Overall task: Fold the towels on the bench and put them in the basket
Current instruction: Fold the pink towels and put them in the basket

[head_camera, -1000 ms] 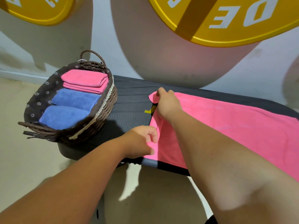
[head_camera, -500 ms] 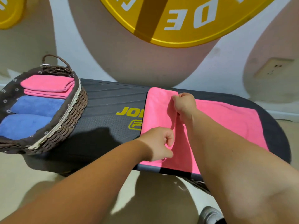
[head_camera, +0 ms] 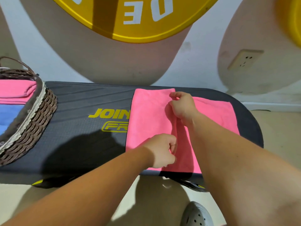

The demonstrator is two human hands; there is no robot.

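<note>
Two-handed grip on pink towel (head_camera: 146,118) edge

towel (head_camera: 148,118) on bench (head_camera: 78,128), basket (head_camera: 32,121) left.

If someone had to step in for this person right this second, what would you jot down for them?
Left hand: pinching the near edge of the pink towel.
Right hand: pinching the far edge of the same flap, partway across the towel.
Towel lies on the bench, mid-fold.
Basket at the bench's left end already holds folded pink and blue towels.
Left to do: lay the flap down, finish folding, put the towel in the basket.
</note>
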